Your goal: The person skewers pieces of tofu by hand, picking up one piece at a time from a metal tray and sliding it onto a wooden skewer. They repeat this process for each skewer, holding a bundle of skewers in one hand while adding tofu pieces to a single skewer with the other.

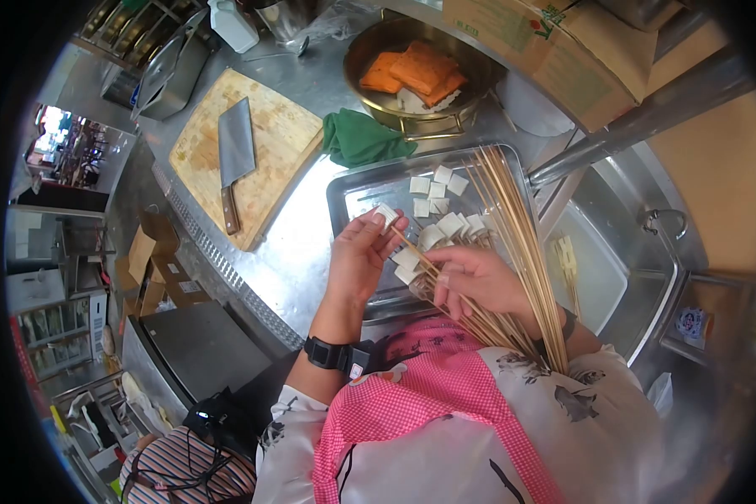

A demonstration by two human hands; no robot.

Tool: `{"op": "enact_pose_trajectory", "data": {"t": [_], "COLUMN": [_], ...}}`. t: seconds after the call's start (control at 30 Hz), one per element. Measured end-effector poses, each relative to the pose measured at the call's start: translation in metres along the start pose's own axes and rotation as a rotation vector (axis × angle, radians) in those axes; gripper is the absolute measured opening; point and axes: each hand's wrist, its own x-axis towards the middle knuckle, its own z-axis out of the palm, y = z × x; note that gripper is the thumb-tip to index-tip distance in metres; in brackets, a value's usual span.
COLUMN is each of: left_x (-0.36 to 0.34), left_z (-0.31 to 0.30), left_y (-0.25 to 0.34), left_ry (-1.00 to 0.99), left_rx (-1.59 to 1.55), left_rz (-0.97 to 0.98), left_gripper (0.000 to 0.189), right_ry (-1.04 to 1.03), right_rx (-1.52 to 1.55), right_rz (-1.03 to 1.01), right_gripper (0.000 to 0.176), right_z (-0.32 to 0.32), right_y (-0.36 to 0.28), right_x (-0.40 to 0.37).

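Note:
Between the fingers of my left hand (363, 252) is a small white block (386, 216), perhaps tofu or fish cake. My right hand (479, 281) grips a thin wooden skewer (413, 249), whose tip meets that block. Both hands are over a metal tray (340, 202). Loose white cubes (437, 191) lie in its far part. Under and beside my right hand are white pieces on skewers (454, 225). A bundle of long bare skewers (521, 252) leans across the tray's right side, past my right wrist.
Left of the tray, a cleaver (237, 143) lies on a wooden cutting board (281, 126). A green cloth (361, 139) sits behind the tray. Farther back is a brass-coloured pan (357, 63) with orange slabs (424, 67). To the right are a sink (647, 227) and a cardboard box (554, 59).

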Motion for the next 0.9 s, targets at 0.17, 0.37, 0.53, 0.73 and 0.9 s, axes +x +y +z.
{"op": "enact_pose_trajectory", "data": {"t": [0.17,0.37,0.53,0.73,0.9], "left_x": [-0.002,-0.010,-0.016,-0.018,-0.020], "left_z": [0.001,0.011,0.018,0.017,0.017], "left_y": [-0.004,0.003,0.002,-0.008,-0.003], "left_ry": [-0.028,-0.065,-0.086,-0.090,-0.071], "left_rx": [0.044,0.140,0.194,0.196,0.270], "left_rz": [-0.019,-0.028,-0.094,-0.135,-0.187], "left_gripper": [0.024,0.023,0.023,0.021,0.020], "right_ry": [-0.006,0.003,0.001,0.035,0.045], "right_rx": [0.005,0.043,0.032,0.039,0.051], "right_rz": [-0.014,-0.017,-0.023,-0.073,-0.024], "right_gripper": [0.036,0.036,0.034,0.024,0.018], "right_z": [-0.002,-0.002,-0.002,-0.003,-0.003], "right_y": [0.002,0.004,0.000,0.001,-0.001], "right_x": [0.001,0.002,0.002,0.002,0.001]}}
